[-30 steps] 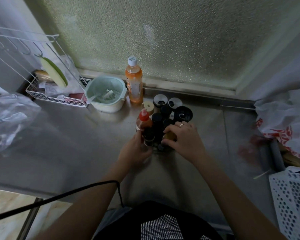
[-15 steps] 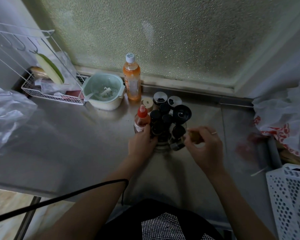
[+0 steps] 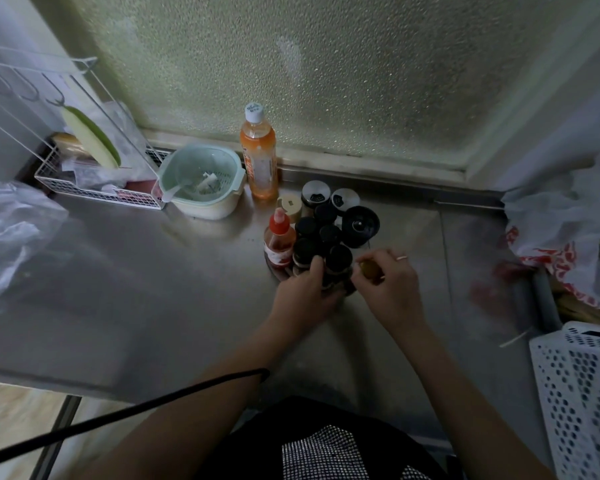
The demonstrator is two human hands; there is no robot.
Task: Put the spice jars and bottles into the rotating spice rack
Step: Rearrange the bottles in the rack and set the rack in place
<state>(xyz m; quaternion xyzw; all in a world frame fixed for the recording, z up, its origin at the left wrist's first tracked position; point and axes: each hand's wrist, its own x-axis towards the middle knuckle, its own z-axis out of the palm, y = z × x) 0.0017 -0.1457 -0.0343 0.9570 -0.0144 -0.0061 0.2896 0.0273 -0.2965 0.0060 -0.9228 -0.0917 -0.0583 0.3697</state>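
Since half a second ago my right hand (image 3: 390,289) has drawn back toward the rack's right edge, fingers curled round a small yellowish jar (image 3: 370,270) whose body is mostly hidden; a second ago that hand lay over the jar tops. My left hand (image 3: 307,294) stays at the near side of the rotating spice rack (image 3: 279,273), just right of frame centre, fingers closed against a dark-capped jar (image 3: 338,259); whether it grips the jar or the rack I cannot tell. Black-capped jars crowd the rack, with a red-capped sauce bottle (image 3: 279,242) at its left edge. Behind it on the steel counter (image 3: 136,271) stand two shaker jars (image 3: 316,194) and a tall orange bottle (image 3: 260,157). Pale green colander bowl (image 3: 201,181) and white wire rack (image 3: 66,140) sit upper left; white perforated basket (image 3: 582,393) lower right.
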